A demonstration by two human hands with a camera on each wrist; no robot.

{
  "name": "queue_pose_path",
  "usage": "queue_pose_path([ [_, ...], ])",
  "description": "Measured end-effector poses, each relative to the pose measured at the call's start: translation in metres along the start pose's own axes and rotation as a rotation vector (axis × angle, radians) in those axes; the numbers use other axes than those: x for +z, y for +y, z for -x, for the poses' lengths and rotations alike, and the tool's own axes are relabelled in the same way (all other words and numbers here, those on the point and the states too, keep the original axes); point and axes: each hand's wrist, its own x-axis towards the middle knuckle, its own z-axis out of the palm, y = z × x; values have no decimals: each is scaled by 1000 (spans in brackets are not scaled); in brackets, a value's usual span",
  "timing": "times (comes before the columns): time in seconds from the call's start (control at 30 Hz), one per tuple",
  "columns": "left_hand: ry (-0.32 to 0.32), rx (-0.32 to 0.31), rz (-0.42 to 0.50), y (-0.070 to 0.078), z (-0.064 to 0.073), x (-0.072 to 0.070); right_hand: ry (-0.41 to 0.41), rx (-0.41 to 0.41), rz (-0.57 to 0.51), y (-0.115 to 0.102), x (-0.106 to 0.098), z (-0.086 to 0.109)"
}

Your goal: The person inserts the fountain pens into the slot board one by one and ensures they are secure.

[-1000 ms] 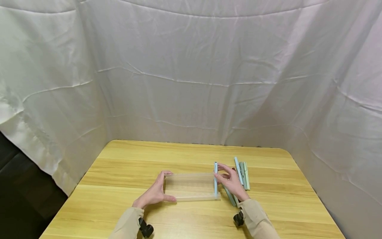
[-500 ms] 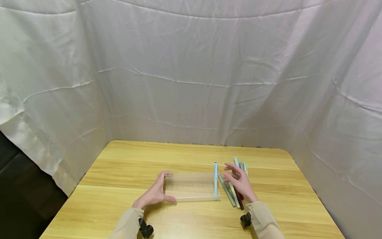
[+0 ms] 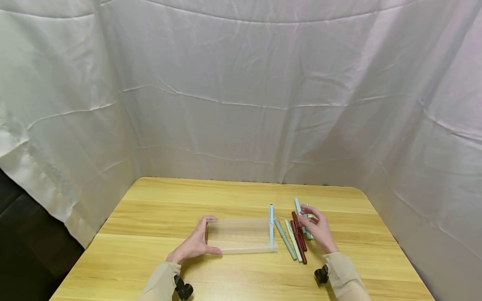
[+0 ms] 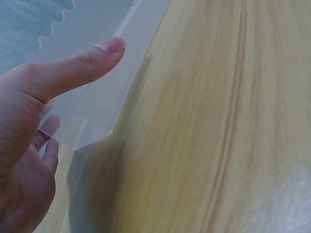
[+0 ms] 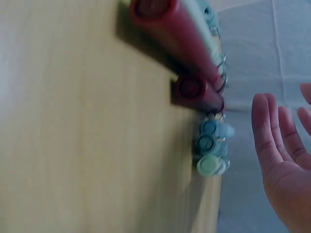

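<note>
Wood table [image 3: 169, 198]: left hand [image 3: 196, 243] grips notched rack [image 3: 246, 250], light-blue pen [image 3: 271, 225] placed; right hand [image 3: 316, 225] — emptied — has moved over loose pens [image 3: 298, 240] right of rack.

Illumination: soft. Curtain [image 3: 346, 138] beyond right hand [image 3: 319, 230]: shadowed. Wood-grain tabletop [image 4: 272, 199] outward from left hand [image 4: 22, 116]: glare. Right-wrist view: foreground dark-red pen [image 5: 187, 41] blurred.
</note>
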Motion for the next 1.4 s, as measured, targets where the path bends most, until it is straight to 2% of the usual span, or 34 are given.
queue_pose_path([
  [0.27,5,-4,-6,0,0,0,55,85,112,5,-10,1],
  [0.47,-1,-9,4,1,1,0,80,84,188,7,-13,1],
  [0.73,-11,-4,3,2,1,0,96,96,221,13,-16,-1],
  [0.83,-9,-2,0,2,1,0,77,122,224,13,-17,-2],
  [1.07,-10,0,9,2,0,1,-26,213,228,15,-21,-1],
  [1.4,0,-3,4,-1,0,0,-88,231,262,13,-25,7],
])
